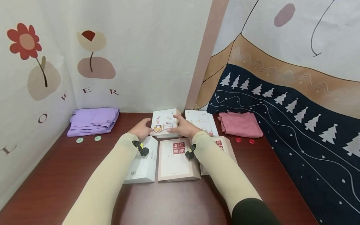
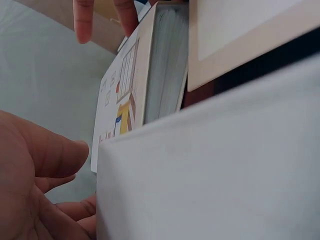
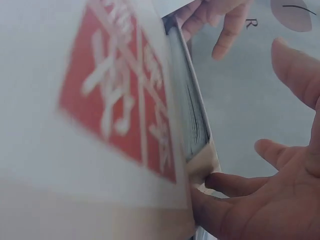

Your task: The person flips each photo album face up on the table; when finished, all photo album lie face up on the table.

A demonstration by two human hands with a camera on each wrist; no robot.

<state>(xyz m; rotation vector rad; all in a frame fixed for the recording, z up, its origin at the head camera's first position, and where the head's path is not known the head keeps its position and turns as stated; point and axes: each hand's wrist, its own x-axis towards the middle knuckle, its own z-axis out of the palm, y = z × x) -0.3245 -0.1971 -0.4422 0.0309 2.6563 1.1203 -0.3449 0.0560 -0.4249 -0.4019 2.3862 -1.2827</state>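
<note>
A thick white book with a drawn cover (image 1: 166, 122) lies at the back middle of the dark red table (image 1: 56, 175). My left hand (image 1: 144, 127) holds its left side and my right hand (image 1: 181, 125) holds its right side, thumbs on the cover. In the left wrist view my left hand (image 2: 40, 175) curls beside that book (image 2: 125, 100), with the right hand's fingertips (image 2: 82, 20) beyond it. In the right wrist view my right hand (image 3: 260, 200) has fingers against a book's lower edge, and a blurred red-printed cover (image 3: 115, 100) fills the left.
Nearer me lie a plain white book (image 1: 143, 161), a beige book with red characters (image 1: 175, 159) and another like it (image 1: 223, 147) under my right forearm. A flat illustrated book (image 1: 202, 121) sits back right. Folded purple cloth (image 1: 94, 120) and pink cloth (image 1: 239, 124) flank them, with small green discs (image 1: 79, 140) and red discs (image 1: 238, 139).
</note>
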